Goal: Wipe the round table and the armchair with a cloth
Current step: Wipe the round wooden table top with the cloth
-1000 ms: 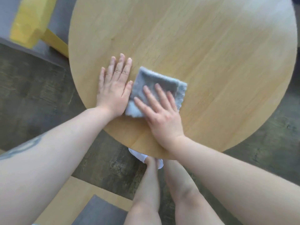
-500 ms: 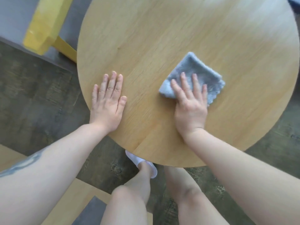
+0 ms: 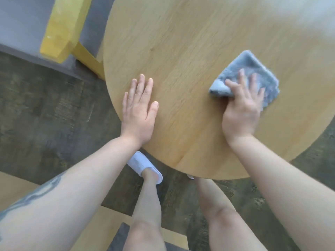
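Grey and fluffy, the cloth [image 3: 253,73] lies folded on the right part of the round wooden surface [image 3: 190,42], under my right hand [image 3: 243,107]. I judge it light and soft, with enough pile to bunch or slide out from under me if I press unevenly, so it wants a flat palm over its middle, not a pinch at a corner. My right fingers [image 3: 241,75] lie spread and mostly straight across it, pressing it down; the thumb sits at its near left fold, and I cannot tell whether it tucks under the edge. My left hand [image 3: 138,109] rests flat on the bare wood near the left rim, fingers straight and together, holding nothing, well apart from the cloth.

Motion blur smears my right hand and the cloth's far edge, so its folds are hard to read. The surface's far side and right edge run out of view, and glare whitens the top right corner. Of the armchair I see only a yellow wooden arm [image 3: 61,28] and grey upholstery at upper left; the rest is cut off. One white slipper [image 3: 145,167] shows below the rim; the other foot is mostly hidden beneath it.
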The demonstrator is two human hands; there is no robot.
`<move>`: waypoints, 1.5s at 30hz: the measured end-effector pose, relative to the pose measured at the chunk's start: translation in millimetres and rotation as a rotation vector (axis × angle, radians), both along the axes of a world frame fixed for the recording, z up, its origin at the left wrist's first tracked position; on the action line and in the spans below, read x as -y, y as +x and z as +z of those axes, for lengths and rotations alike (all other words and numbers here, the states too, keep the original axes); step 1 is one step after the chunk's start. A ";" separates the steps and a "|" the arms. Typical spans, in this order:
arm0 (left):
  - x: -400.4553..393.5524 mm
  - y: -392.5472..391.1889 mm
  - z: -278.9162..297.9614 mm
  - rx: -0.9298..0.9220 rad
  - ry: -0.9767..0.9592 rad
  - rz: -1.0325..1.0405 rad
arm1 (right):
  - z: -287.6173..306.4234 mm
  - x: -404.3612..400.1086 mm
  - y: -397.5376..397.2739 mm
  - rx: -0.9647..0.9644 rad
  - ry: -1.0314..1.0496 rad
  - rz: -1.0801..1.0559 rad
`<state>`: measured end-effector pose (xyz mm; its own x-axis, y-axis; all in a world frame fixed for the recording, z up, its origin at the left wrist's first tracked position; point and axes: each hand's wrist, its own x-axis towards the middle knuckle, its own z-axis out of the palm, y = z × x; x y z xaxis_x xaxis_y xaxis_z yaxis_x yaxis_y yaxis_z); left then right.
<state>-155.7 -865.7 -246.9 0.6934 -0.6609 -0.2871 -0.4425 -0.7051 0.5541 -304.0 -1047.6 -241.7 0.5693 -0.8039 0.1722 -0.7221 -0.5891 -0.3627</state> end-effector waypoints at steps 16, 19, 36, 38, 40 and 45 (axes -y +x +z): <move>-39.2 58.9 -0.7 -0.100 -0.085 -0.235 | 11.5 -38.8 60.5 0.038 0.134 -0.209; -36.2 60.0 0.1 -0.197 -0.169 -0.166 | -21.5 -137.7 82.6 0.025 0.048 -0.071; -18.0 81.1 -4.7 -0.192 -0.284 -0.021 | -25.9 -159.7 136.9 0.107 0.038 0.064; -24.2 91.0 -6.1 -0.242 -0.300 0.000 | -10.5 -188.6 133.3 0.107 0.162 0.310; -29.0 97.2 -5.5 -0.279 -0.269 -0.009 | 10.2 -160.7 113.5 0.110 0.260 0.425; -11.6 85.2 2.7 -0.272 -0.158 0.053 | 35.1 -25.1 64.7 0.139 0.087 0.037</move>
